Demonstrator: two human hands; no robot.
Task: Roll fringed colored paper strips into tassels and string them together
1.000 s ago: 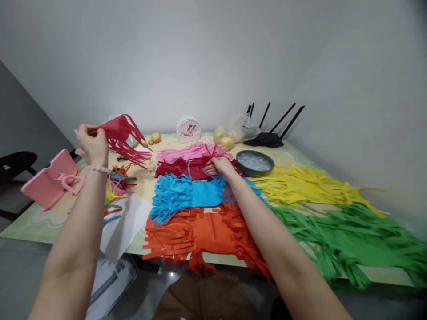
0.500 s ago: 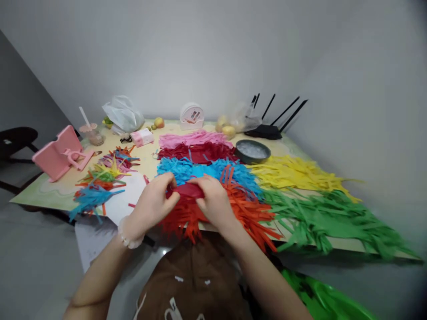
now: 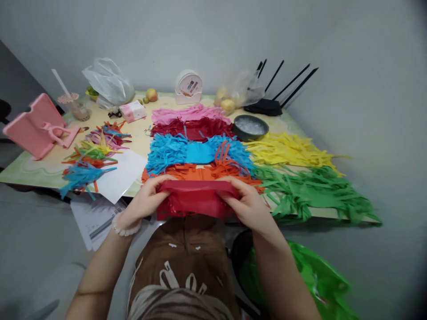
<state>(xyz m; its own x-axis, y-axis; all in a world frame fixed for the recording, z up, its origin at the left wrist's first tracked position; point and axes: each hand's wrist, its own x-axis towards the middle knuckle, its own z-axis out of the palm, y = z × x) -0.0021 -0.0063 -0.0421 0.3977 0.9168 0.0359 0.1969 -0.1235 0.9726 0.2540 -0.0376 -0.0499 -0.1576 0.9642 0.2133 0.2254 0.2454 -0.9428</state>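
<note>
I hold a dark red fringed paper sheet (image 3: 195,200) stretched between both hands at the near edge of the table (image 3: 43,171). My left hand (image 3: 144,203) pinches its left end and my right hand (image 3: 248,203) pinches its right end. Just beyond the sheet lie fringed paper stacks in a column: orange (image 3: 190,172), blue (image 3: 196,152), dark red (image 3: 193,128) and pink (image 3: 188,113). Yellow fringed paper (image 3: 287,149) and green fringed paper (image 3: 310,193) lie to the right.
A pile of mixed coloured paper strips (image 3: 91,155) and white sheets (image 3: 118,175) lie on the left. A pink stand (image 3: 33,126), plastic bag (image 3: 106,82), grey bowl (image 3: 250,126), fruit (image 3: 227,104) and black router (image 3: 267,106) stand further back. A green bag (image 3: 310,280) sits below right.
My left hand brought the red fringed sheet down from the upper left. My right hand left the stacks and joined it. Both hands then spread the sheet out wide near my body.
</note>
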